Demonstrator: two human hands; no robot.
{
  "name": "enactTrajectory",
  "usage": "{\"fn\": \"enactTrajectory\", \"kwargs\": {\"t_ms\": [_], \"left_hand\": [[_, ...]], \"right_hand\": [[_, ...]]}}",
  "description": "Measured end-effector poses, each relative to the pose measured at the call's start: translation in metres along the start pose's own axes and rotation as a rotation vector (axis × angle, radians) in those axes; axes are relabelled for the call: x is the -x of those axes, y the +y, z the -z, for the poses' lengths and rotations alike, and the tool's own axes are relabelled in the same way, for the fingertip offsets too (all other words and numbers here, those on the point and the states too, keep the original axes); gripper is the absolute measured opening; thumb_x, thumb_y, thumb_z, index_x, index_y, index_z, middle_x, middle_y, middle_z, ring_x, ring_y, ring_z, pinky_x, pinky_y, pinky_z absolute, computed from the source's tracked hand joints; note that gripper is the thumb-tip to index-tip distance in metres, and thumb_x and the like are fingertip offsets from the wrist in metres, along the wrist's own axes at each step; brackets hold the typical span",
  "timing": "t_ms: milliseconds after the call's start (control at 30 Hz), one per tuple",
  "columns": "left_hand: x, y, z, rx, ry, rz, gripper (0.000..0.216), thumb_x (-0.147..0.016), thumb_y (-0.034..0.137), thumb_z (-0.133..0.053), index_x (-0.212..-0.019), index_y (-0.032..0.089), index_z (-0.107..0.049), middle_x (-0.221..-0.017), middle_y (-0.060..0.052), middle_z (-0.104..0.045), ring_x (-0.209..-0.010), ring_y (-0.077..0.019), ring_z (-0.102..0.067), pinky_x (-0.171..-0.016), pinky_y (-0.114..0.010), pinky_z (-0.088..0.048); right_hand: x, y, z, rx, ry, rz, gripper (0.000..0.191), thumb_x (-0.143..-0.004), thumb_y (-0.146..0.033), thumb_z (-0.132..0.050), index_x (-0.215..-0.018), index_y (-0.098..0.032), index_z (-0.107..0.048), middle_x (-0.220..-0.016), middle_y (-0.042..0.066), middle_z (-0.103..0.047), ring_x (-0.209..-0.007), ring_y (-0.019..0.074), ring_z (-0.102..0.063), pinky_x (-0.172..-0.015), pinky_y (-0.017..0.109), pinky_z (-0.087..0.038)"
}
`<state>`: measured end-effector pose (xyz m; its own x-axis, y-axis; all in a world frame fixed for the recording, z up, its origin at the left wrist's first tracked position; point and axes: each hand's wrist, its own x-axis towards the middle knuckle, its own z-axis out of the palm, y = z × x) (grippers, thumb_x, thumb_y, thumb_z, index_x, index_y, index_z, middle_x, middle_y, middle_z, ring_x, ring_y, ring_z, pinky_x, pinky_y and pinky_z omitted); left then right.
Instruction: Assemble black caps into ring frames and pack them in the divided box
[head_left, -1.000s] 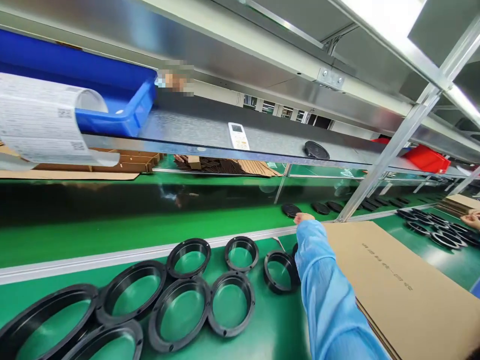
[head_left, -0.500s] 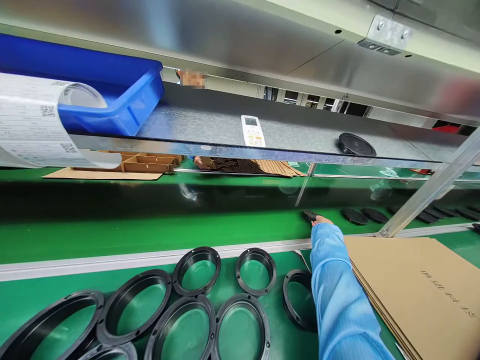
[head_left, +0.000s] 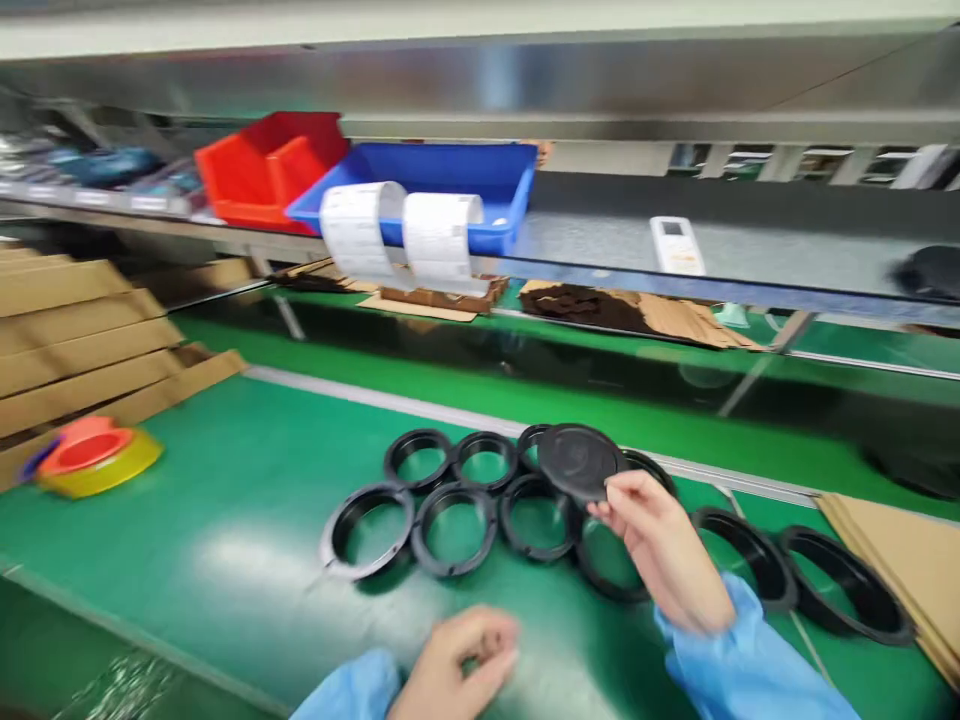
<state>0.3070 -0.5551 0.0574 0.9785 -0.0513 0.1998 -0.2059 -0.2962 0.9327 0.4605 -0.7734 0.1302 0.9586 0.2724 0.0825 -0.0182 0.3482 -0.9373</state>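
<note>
My right hand (head_left: 649, 530) pinches a black round cover (head_left: 581, 460) by its near edge, with the thumb and fingers closed on it. The cover is tilted over the group of black rings (head_left: 454, 530) and hides parts of several of them. Lower down, my left hand (head_left: 461, 660) is loosely curled above the green table, its thumb close to the bent fingers. Green shows through the gap there, and nothing is seen in that hand. Both sleeves are light blue.
Cardboard pieces (head_left: 82, 340) are stacked at the left, near a colourful set of tape-like rings (head_left: 94, 455). A shelf holds a red bin (head_left: 274, 170), a blue tray (head_left: 450, 165) with label rolls, and a white remote (head_left: 677, 247). Flat cardboard (head_left: 892, 550) lies at the right.
My right hand has come back from the far green strip with the black cover, now above the rings. The view has swung left, and my left hand has appeared.
</note>
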Motion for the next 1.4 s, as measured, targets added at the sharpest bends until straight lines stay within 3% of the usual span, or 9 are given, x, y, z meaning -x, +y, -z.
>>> {"fn": "enactTrajectory", "kwargs": {"t_ms": [133,267,400,467,567,667,1000,1233,1400], "left_hand": [[-0.002,0.006,0.006,0.969,0.132,0.089,0.089,-0.073,0.058,-0.081,-0.149,0.040,-0.037,-0.150,-0.009,-0.045,-0.131,-0.0313,-0.050,-0.103,-0.046,-0.046],[0.009,0.014,0.030,1.312,0.146,0.198,0.078,-0.083,0.062,-0.068,-0.148,0.027,-0.043,-0.137,-0.012,-0.058,-0.127,-0.0333,-0.053,-0.108,-0.049,-0.040],[0.026,0.014,0.051,1.443,0.178,0.270,0.069,-0.090,0.059,-0.058,-0.144,0.016,-0.049,-0.133,-0.013,-0.062,-0.132,-0.0331,-0.050,-0.115,-0.049,-0.034],[0.033,0.012,0.056,1.475,0.166,0.313,0.067,-0.094,0.060,-0.051,-0.142,0.013,-0.051,-0.133,-0.014,-0.062,-0.133,-0.0330,-0.049,-0.116,-0.049,-0.032],[0.042,0.010,0.057,1.492,0.155,0.351,0.063,-0.096,0.062,-0.046,-0.139,0.015,-0.053,-0.130,-0.014,-0.064,-0.130,-0.0324,-0.052,-0.115,-0.051,-0.032],[0.049,0.009,0.055,1.498,0.151,0.347,0.061,-0.096,0.063,-0.045,-0.136,0.017,-0.056,-0.127,-0.011,-0.066,-0.128,-0.0294,-0.054,-0.115,-0.048,-0.032],[0.055,0.008,0.053,1.505,0.055,0.419,0.073,-0.093,0.069,-0.046,-0.152,0.027,-0.036,-0.135,-0.012,-0.060,-0.125,-0.0313,-0.056,-0.111,-0.052,-0.034],[0.054,0.008,0.049,1.557,0.060,0.463,0.070,-0.094,0.069,-0.043,-0.147,0.024,-0.044,-0.135,-0.012,-0.060,-0.124,-0.0315,-0.056,-0.108,-0.051,-0.036],[0.051,0.012,0.051,1.506,0.095,0.511,0.072,-0.093,0.071,-0.042,-0.143,0.020,-0.048,-0.120,-0.014,-0.067,-0.105,-0.0305,-0.064,-0.101,-0.049,-0.040]], "right_hand": [[0.092,0.048,-0.070,-0.141,-0.114,-0.173,0.026,-0.085,-0.042,-0.082,-0.095,-0.023,-0.068,-0.091,0.004,-0.066,-0.087,0.0190,-0.064,-0.085,0.031,-0.056],[0.134,0.070,-0.108,-0.193,-0.428,-0.413,0.036,-0.088,-0.046,-0.080,-0.113,-0.022,-0.069,-0.107,0.010,-0.067,-0.103,0.0251,-0.066,-0.093,0.039,-0.055],[0.134,0.063,-0.114,0.033,-0.718,-0.456,0.042,-0.093,-0.052,-0.071,-0.122,-0.021,-0.068,-0.088,0.008,-0.067,-0.068,0.0205,-0.068,-0.052,0.027,-0.055],[0.124,0.059,-0.111,0.292,-0.609,-0.221,0.036,-0.099,-0.053,-0.060,-0.109,-0.021,-0.073,-0.081,0.007,-0.064,-0.064,0.0188,-0.064,-0.050,0.027,-0.052],[0.108,0.063,-0.109,0.689,-0.328,0.310,0.031,-0.102,-0.048,-0.053,-0.110,-0.028,-0.076,-0.104,0.010,-0.060,-0.097,0.0260,-0.059,-0.083,0.042,-0.053],[0.101,0.078,-0.110,0.916,-0.280,0.516,0.031,-0.105,-0.044,-0.047,-0.119,-0.033,-0.072,-0.122,0.010,-0.053,-0.115,0.0305,-0.047,-0.098,0.052,-0.043],[0.107,0.091,-0.116,0.986,-0.407,0.495,0.050,-0.108,-0.049,-0.027,-0.113,-0.024,-0.070,-0.134,0.012,-0.046,-0.128,0.0338,-0.033,-0.106,0.058,-0.038],[0.108,0.093,-0.113,0.888,-0.374,0.431,0.049,-0.108,-0.050,-0.027,-0.110,-0.025,-0.070,-0.134,0.010,-0.047,-0.126,0.0314,-0.038,-0.106,0.053,-0.037],[0.111,0.094,-0.109,0.789,-0.320,0.366,0.049,-0.109,-0.050,-0.028,-0.114,-0.026,-0.070,-0.133,0.009,-0.048,-0.126,0.0292,-0.041,-0.106,0.049,-0.037]]}}
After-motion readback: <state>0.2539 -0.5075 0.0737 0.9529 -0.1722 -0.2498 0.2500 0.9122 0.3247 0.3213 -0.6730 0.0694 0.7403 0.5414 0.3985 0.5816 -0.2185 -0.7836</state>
